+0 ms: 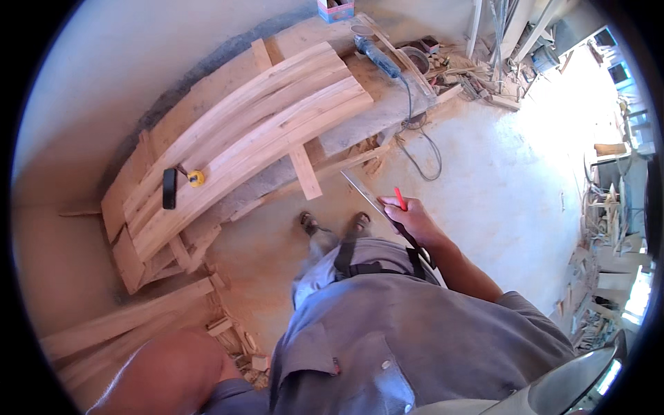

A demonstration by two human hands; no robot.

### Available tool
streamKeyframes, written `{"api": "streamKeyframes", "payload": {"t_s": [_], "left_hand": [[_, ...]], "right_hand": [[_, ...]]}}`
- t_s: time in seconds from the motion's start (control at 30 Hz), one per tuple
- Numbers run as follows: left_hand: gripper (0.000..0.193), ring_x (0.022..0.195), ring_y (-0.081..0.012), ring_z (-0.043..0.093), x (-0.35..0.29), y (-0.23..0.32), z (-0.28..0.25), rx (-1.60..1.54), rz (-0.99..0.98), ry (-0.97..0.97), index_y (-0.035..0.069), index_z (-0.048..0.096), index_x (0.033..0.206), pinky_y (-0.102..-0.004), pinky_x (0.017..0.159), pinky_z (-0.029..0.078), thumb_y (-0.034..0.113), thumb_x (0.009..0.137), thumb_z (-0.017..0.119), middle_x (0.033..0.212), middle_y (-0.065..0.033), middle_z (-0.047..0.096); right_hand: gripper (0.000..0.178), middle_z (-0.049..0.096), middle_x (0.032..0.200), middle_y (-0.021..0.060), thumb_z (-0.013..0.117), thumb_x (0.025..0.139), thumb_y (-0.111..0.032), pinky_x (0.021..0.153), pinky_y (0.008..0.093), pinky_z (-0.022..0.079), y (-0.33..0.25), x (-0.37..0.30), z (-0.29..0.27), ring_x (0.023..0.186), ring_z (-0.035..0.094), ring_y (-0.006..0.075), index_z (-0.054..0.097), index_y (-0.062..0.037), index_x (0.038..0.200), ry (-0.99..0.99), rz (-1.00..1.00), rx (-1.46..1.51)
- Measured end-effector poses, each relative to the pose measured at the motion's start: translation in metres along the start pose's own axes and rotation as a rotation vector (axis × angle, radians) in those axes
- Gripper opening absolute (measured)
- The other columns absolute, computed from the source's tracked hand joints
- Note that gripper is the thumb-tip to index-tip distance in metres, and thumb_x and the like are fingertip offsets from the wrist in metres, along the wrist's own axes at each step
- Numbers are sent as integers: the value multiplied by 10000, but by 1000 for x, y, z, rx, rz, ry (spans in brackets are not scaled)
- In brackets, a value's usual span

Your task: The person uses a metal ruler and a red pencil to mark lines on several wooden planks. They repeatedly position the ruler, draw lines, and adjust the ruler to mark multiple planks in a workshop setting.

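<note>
My right hand [413, 220] is closed, with a red pencil or marker [400, 198] sticking up from it. The same hand grips a thin, straight metal ruler-like strip [363, 190]; a dark part runs back below the hand, and I cannot make out whether it belongs to the strip. My left arm [166, 370] is bent at the lower left, its hand out of view. Ahead, long pale wooden boards [277, 117] lie side by side on a low workbench [346, 135]. On them rest a yellow tape measure [196, 178] and a black block-like object [169, 188].
A blue angle grinder [377, 57] lies at the bench's far end, its cord [432, 149] trailing to the floor. A small box [336, 10] stands behind it. Wood scraps [484, 86] pile up at the far right. Planks [131, 318] lie at the lower left.
</note>
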State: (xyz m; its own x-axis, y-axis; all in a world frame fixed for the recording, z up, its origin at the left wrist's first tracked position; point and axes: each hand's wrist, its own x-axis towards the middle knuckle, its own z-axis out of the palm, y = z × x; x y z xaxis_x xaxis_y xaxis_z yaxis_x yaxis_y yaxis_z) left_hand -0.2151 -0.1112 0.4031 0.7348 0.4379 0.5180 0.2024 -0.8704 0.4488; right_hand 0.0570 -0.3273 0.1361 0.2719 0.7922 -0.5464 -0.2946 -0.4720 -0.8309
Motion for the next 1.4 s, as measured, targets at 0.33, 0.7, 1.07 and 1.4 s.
{"api": "streamKeyframes", "payload": {"t_s": [0.33,0.7,1.07,1.4], "left_hand": [[522,1032,-280,650,-2,0,2,-60,-61,59,-44,568,1300,-405,949,501,311,919,586,1150,-212,669],[518,1032,-263,654,-37,-1,-5,-436,34,437,-49,557,1333,-386,973,487,241,908,614,1147,-202,680],[646,1162,-259,608,-62,-80,150,-941,-772,61,-56,479,1421,-379,1035,455,250,910,728,1268,-209,638],[235,788,-105,589,-136,-191,245,-1096,-1077,17,-14,569,1088,-270,724,481,214,1031,576,888,-60,644]], "right_hand": [[212,572,684,-28,611,935,-190,593,293,421,43,15,-10,645,495,62,701,2,926,41,-4,-309],[184,572,673,13,596,944,-180,585,316,441,24,29,31,626,528,87,643,-17,872,93,-150,-308],[151,574,744,-11,558,1027,-204,556,289,454,-53,99,36,637,555,105,573,-99,920,644,-530,468],[143,652,1067,154,527,1024,-177,792,462,571,-30,163,148,949,670,308,528,-59,1105,537,-90,810]]}}
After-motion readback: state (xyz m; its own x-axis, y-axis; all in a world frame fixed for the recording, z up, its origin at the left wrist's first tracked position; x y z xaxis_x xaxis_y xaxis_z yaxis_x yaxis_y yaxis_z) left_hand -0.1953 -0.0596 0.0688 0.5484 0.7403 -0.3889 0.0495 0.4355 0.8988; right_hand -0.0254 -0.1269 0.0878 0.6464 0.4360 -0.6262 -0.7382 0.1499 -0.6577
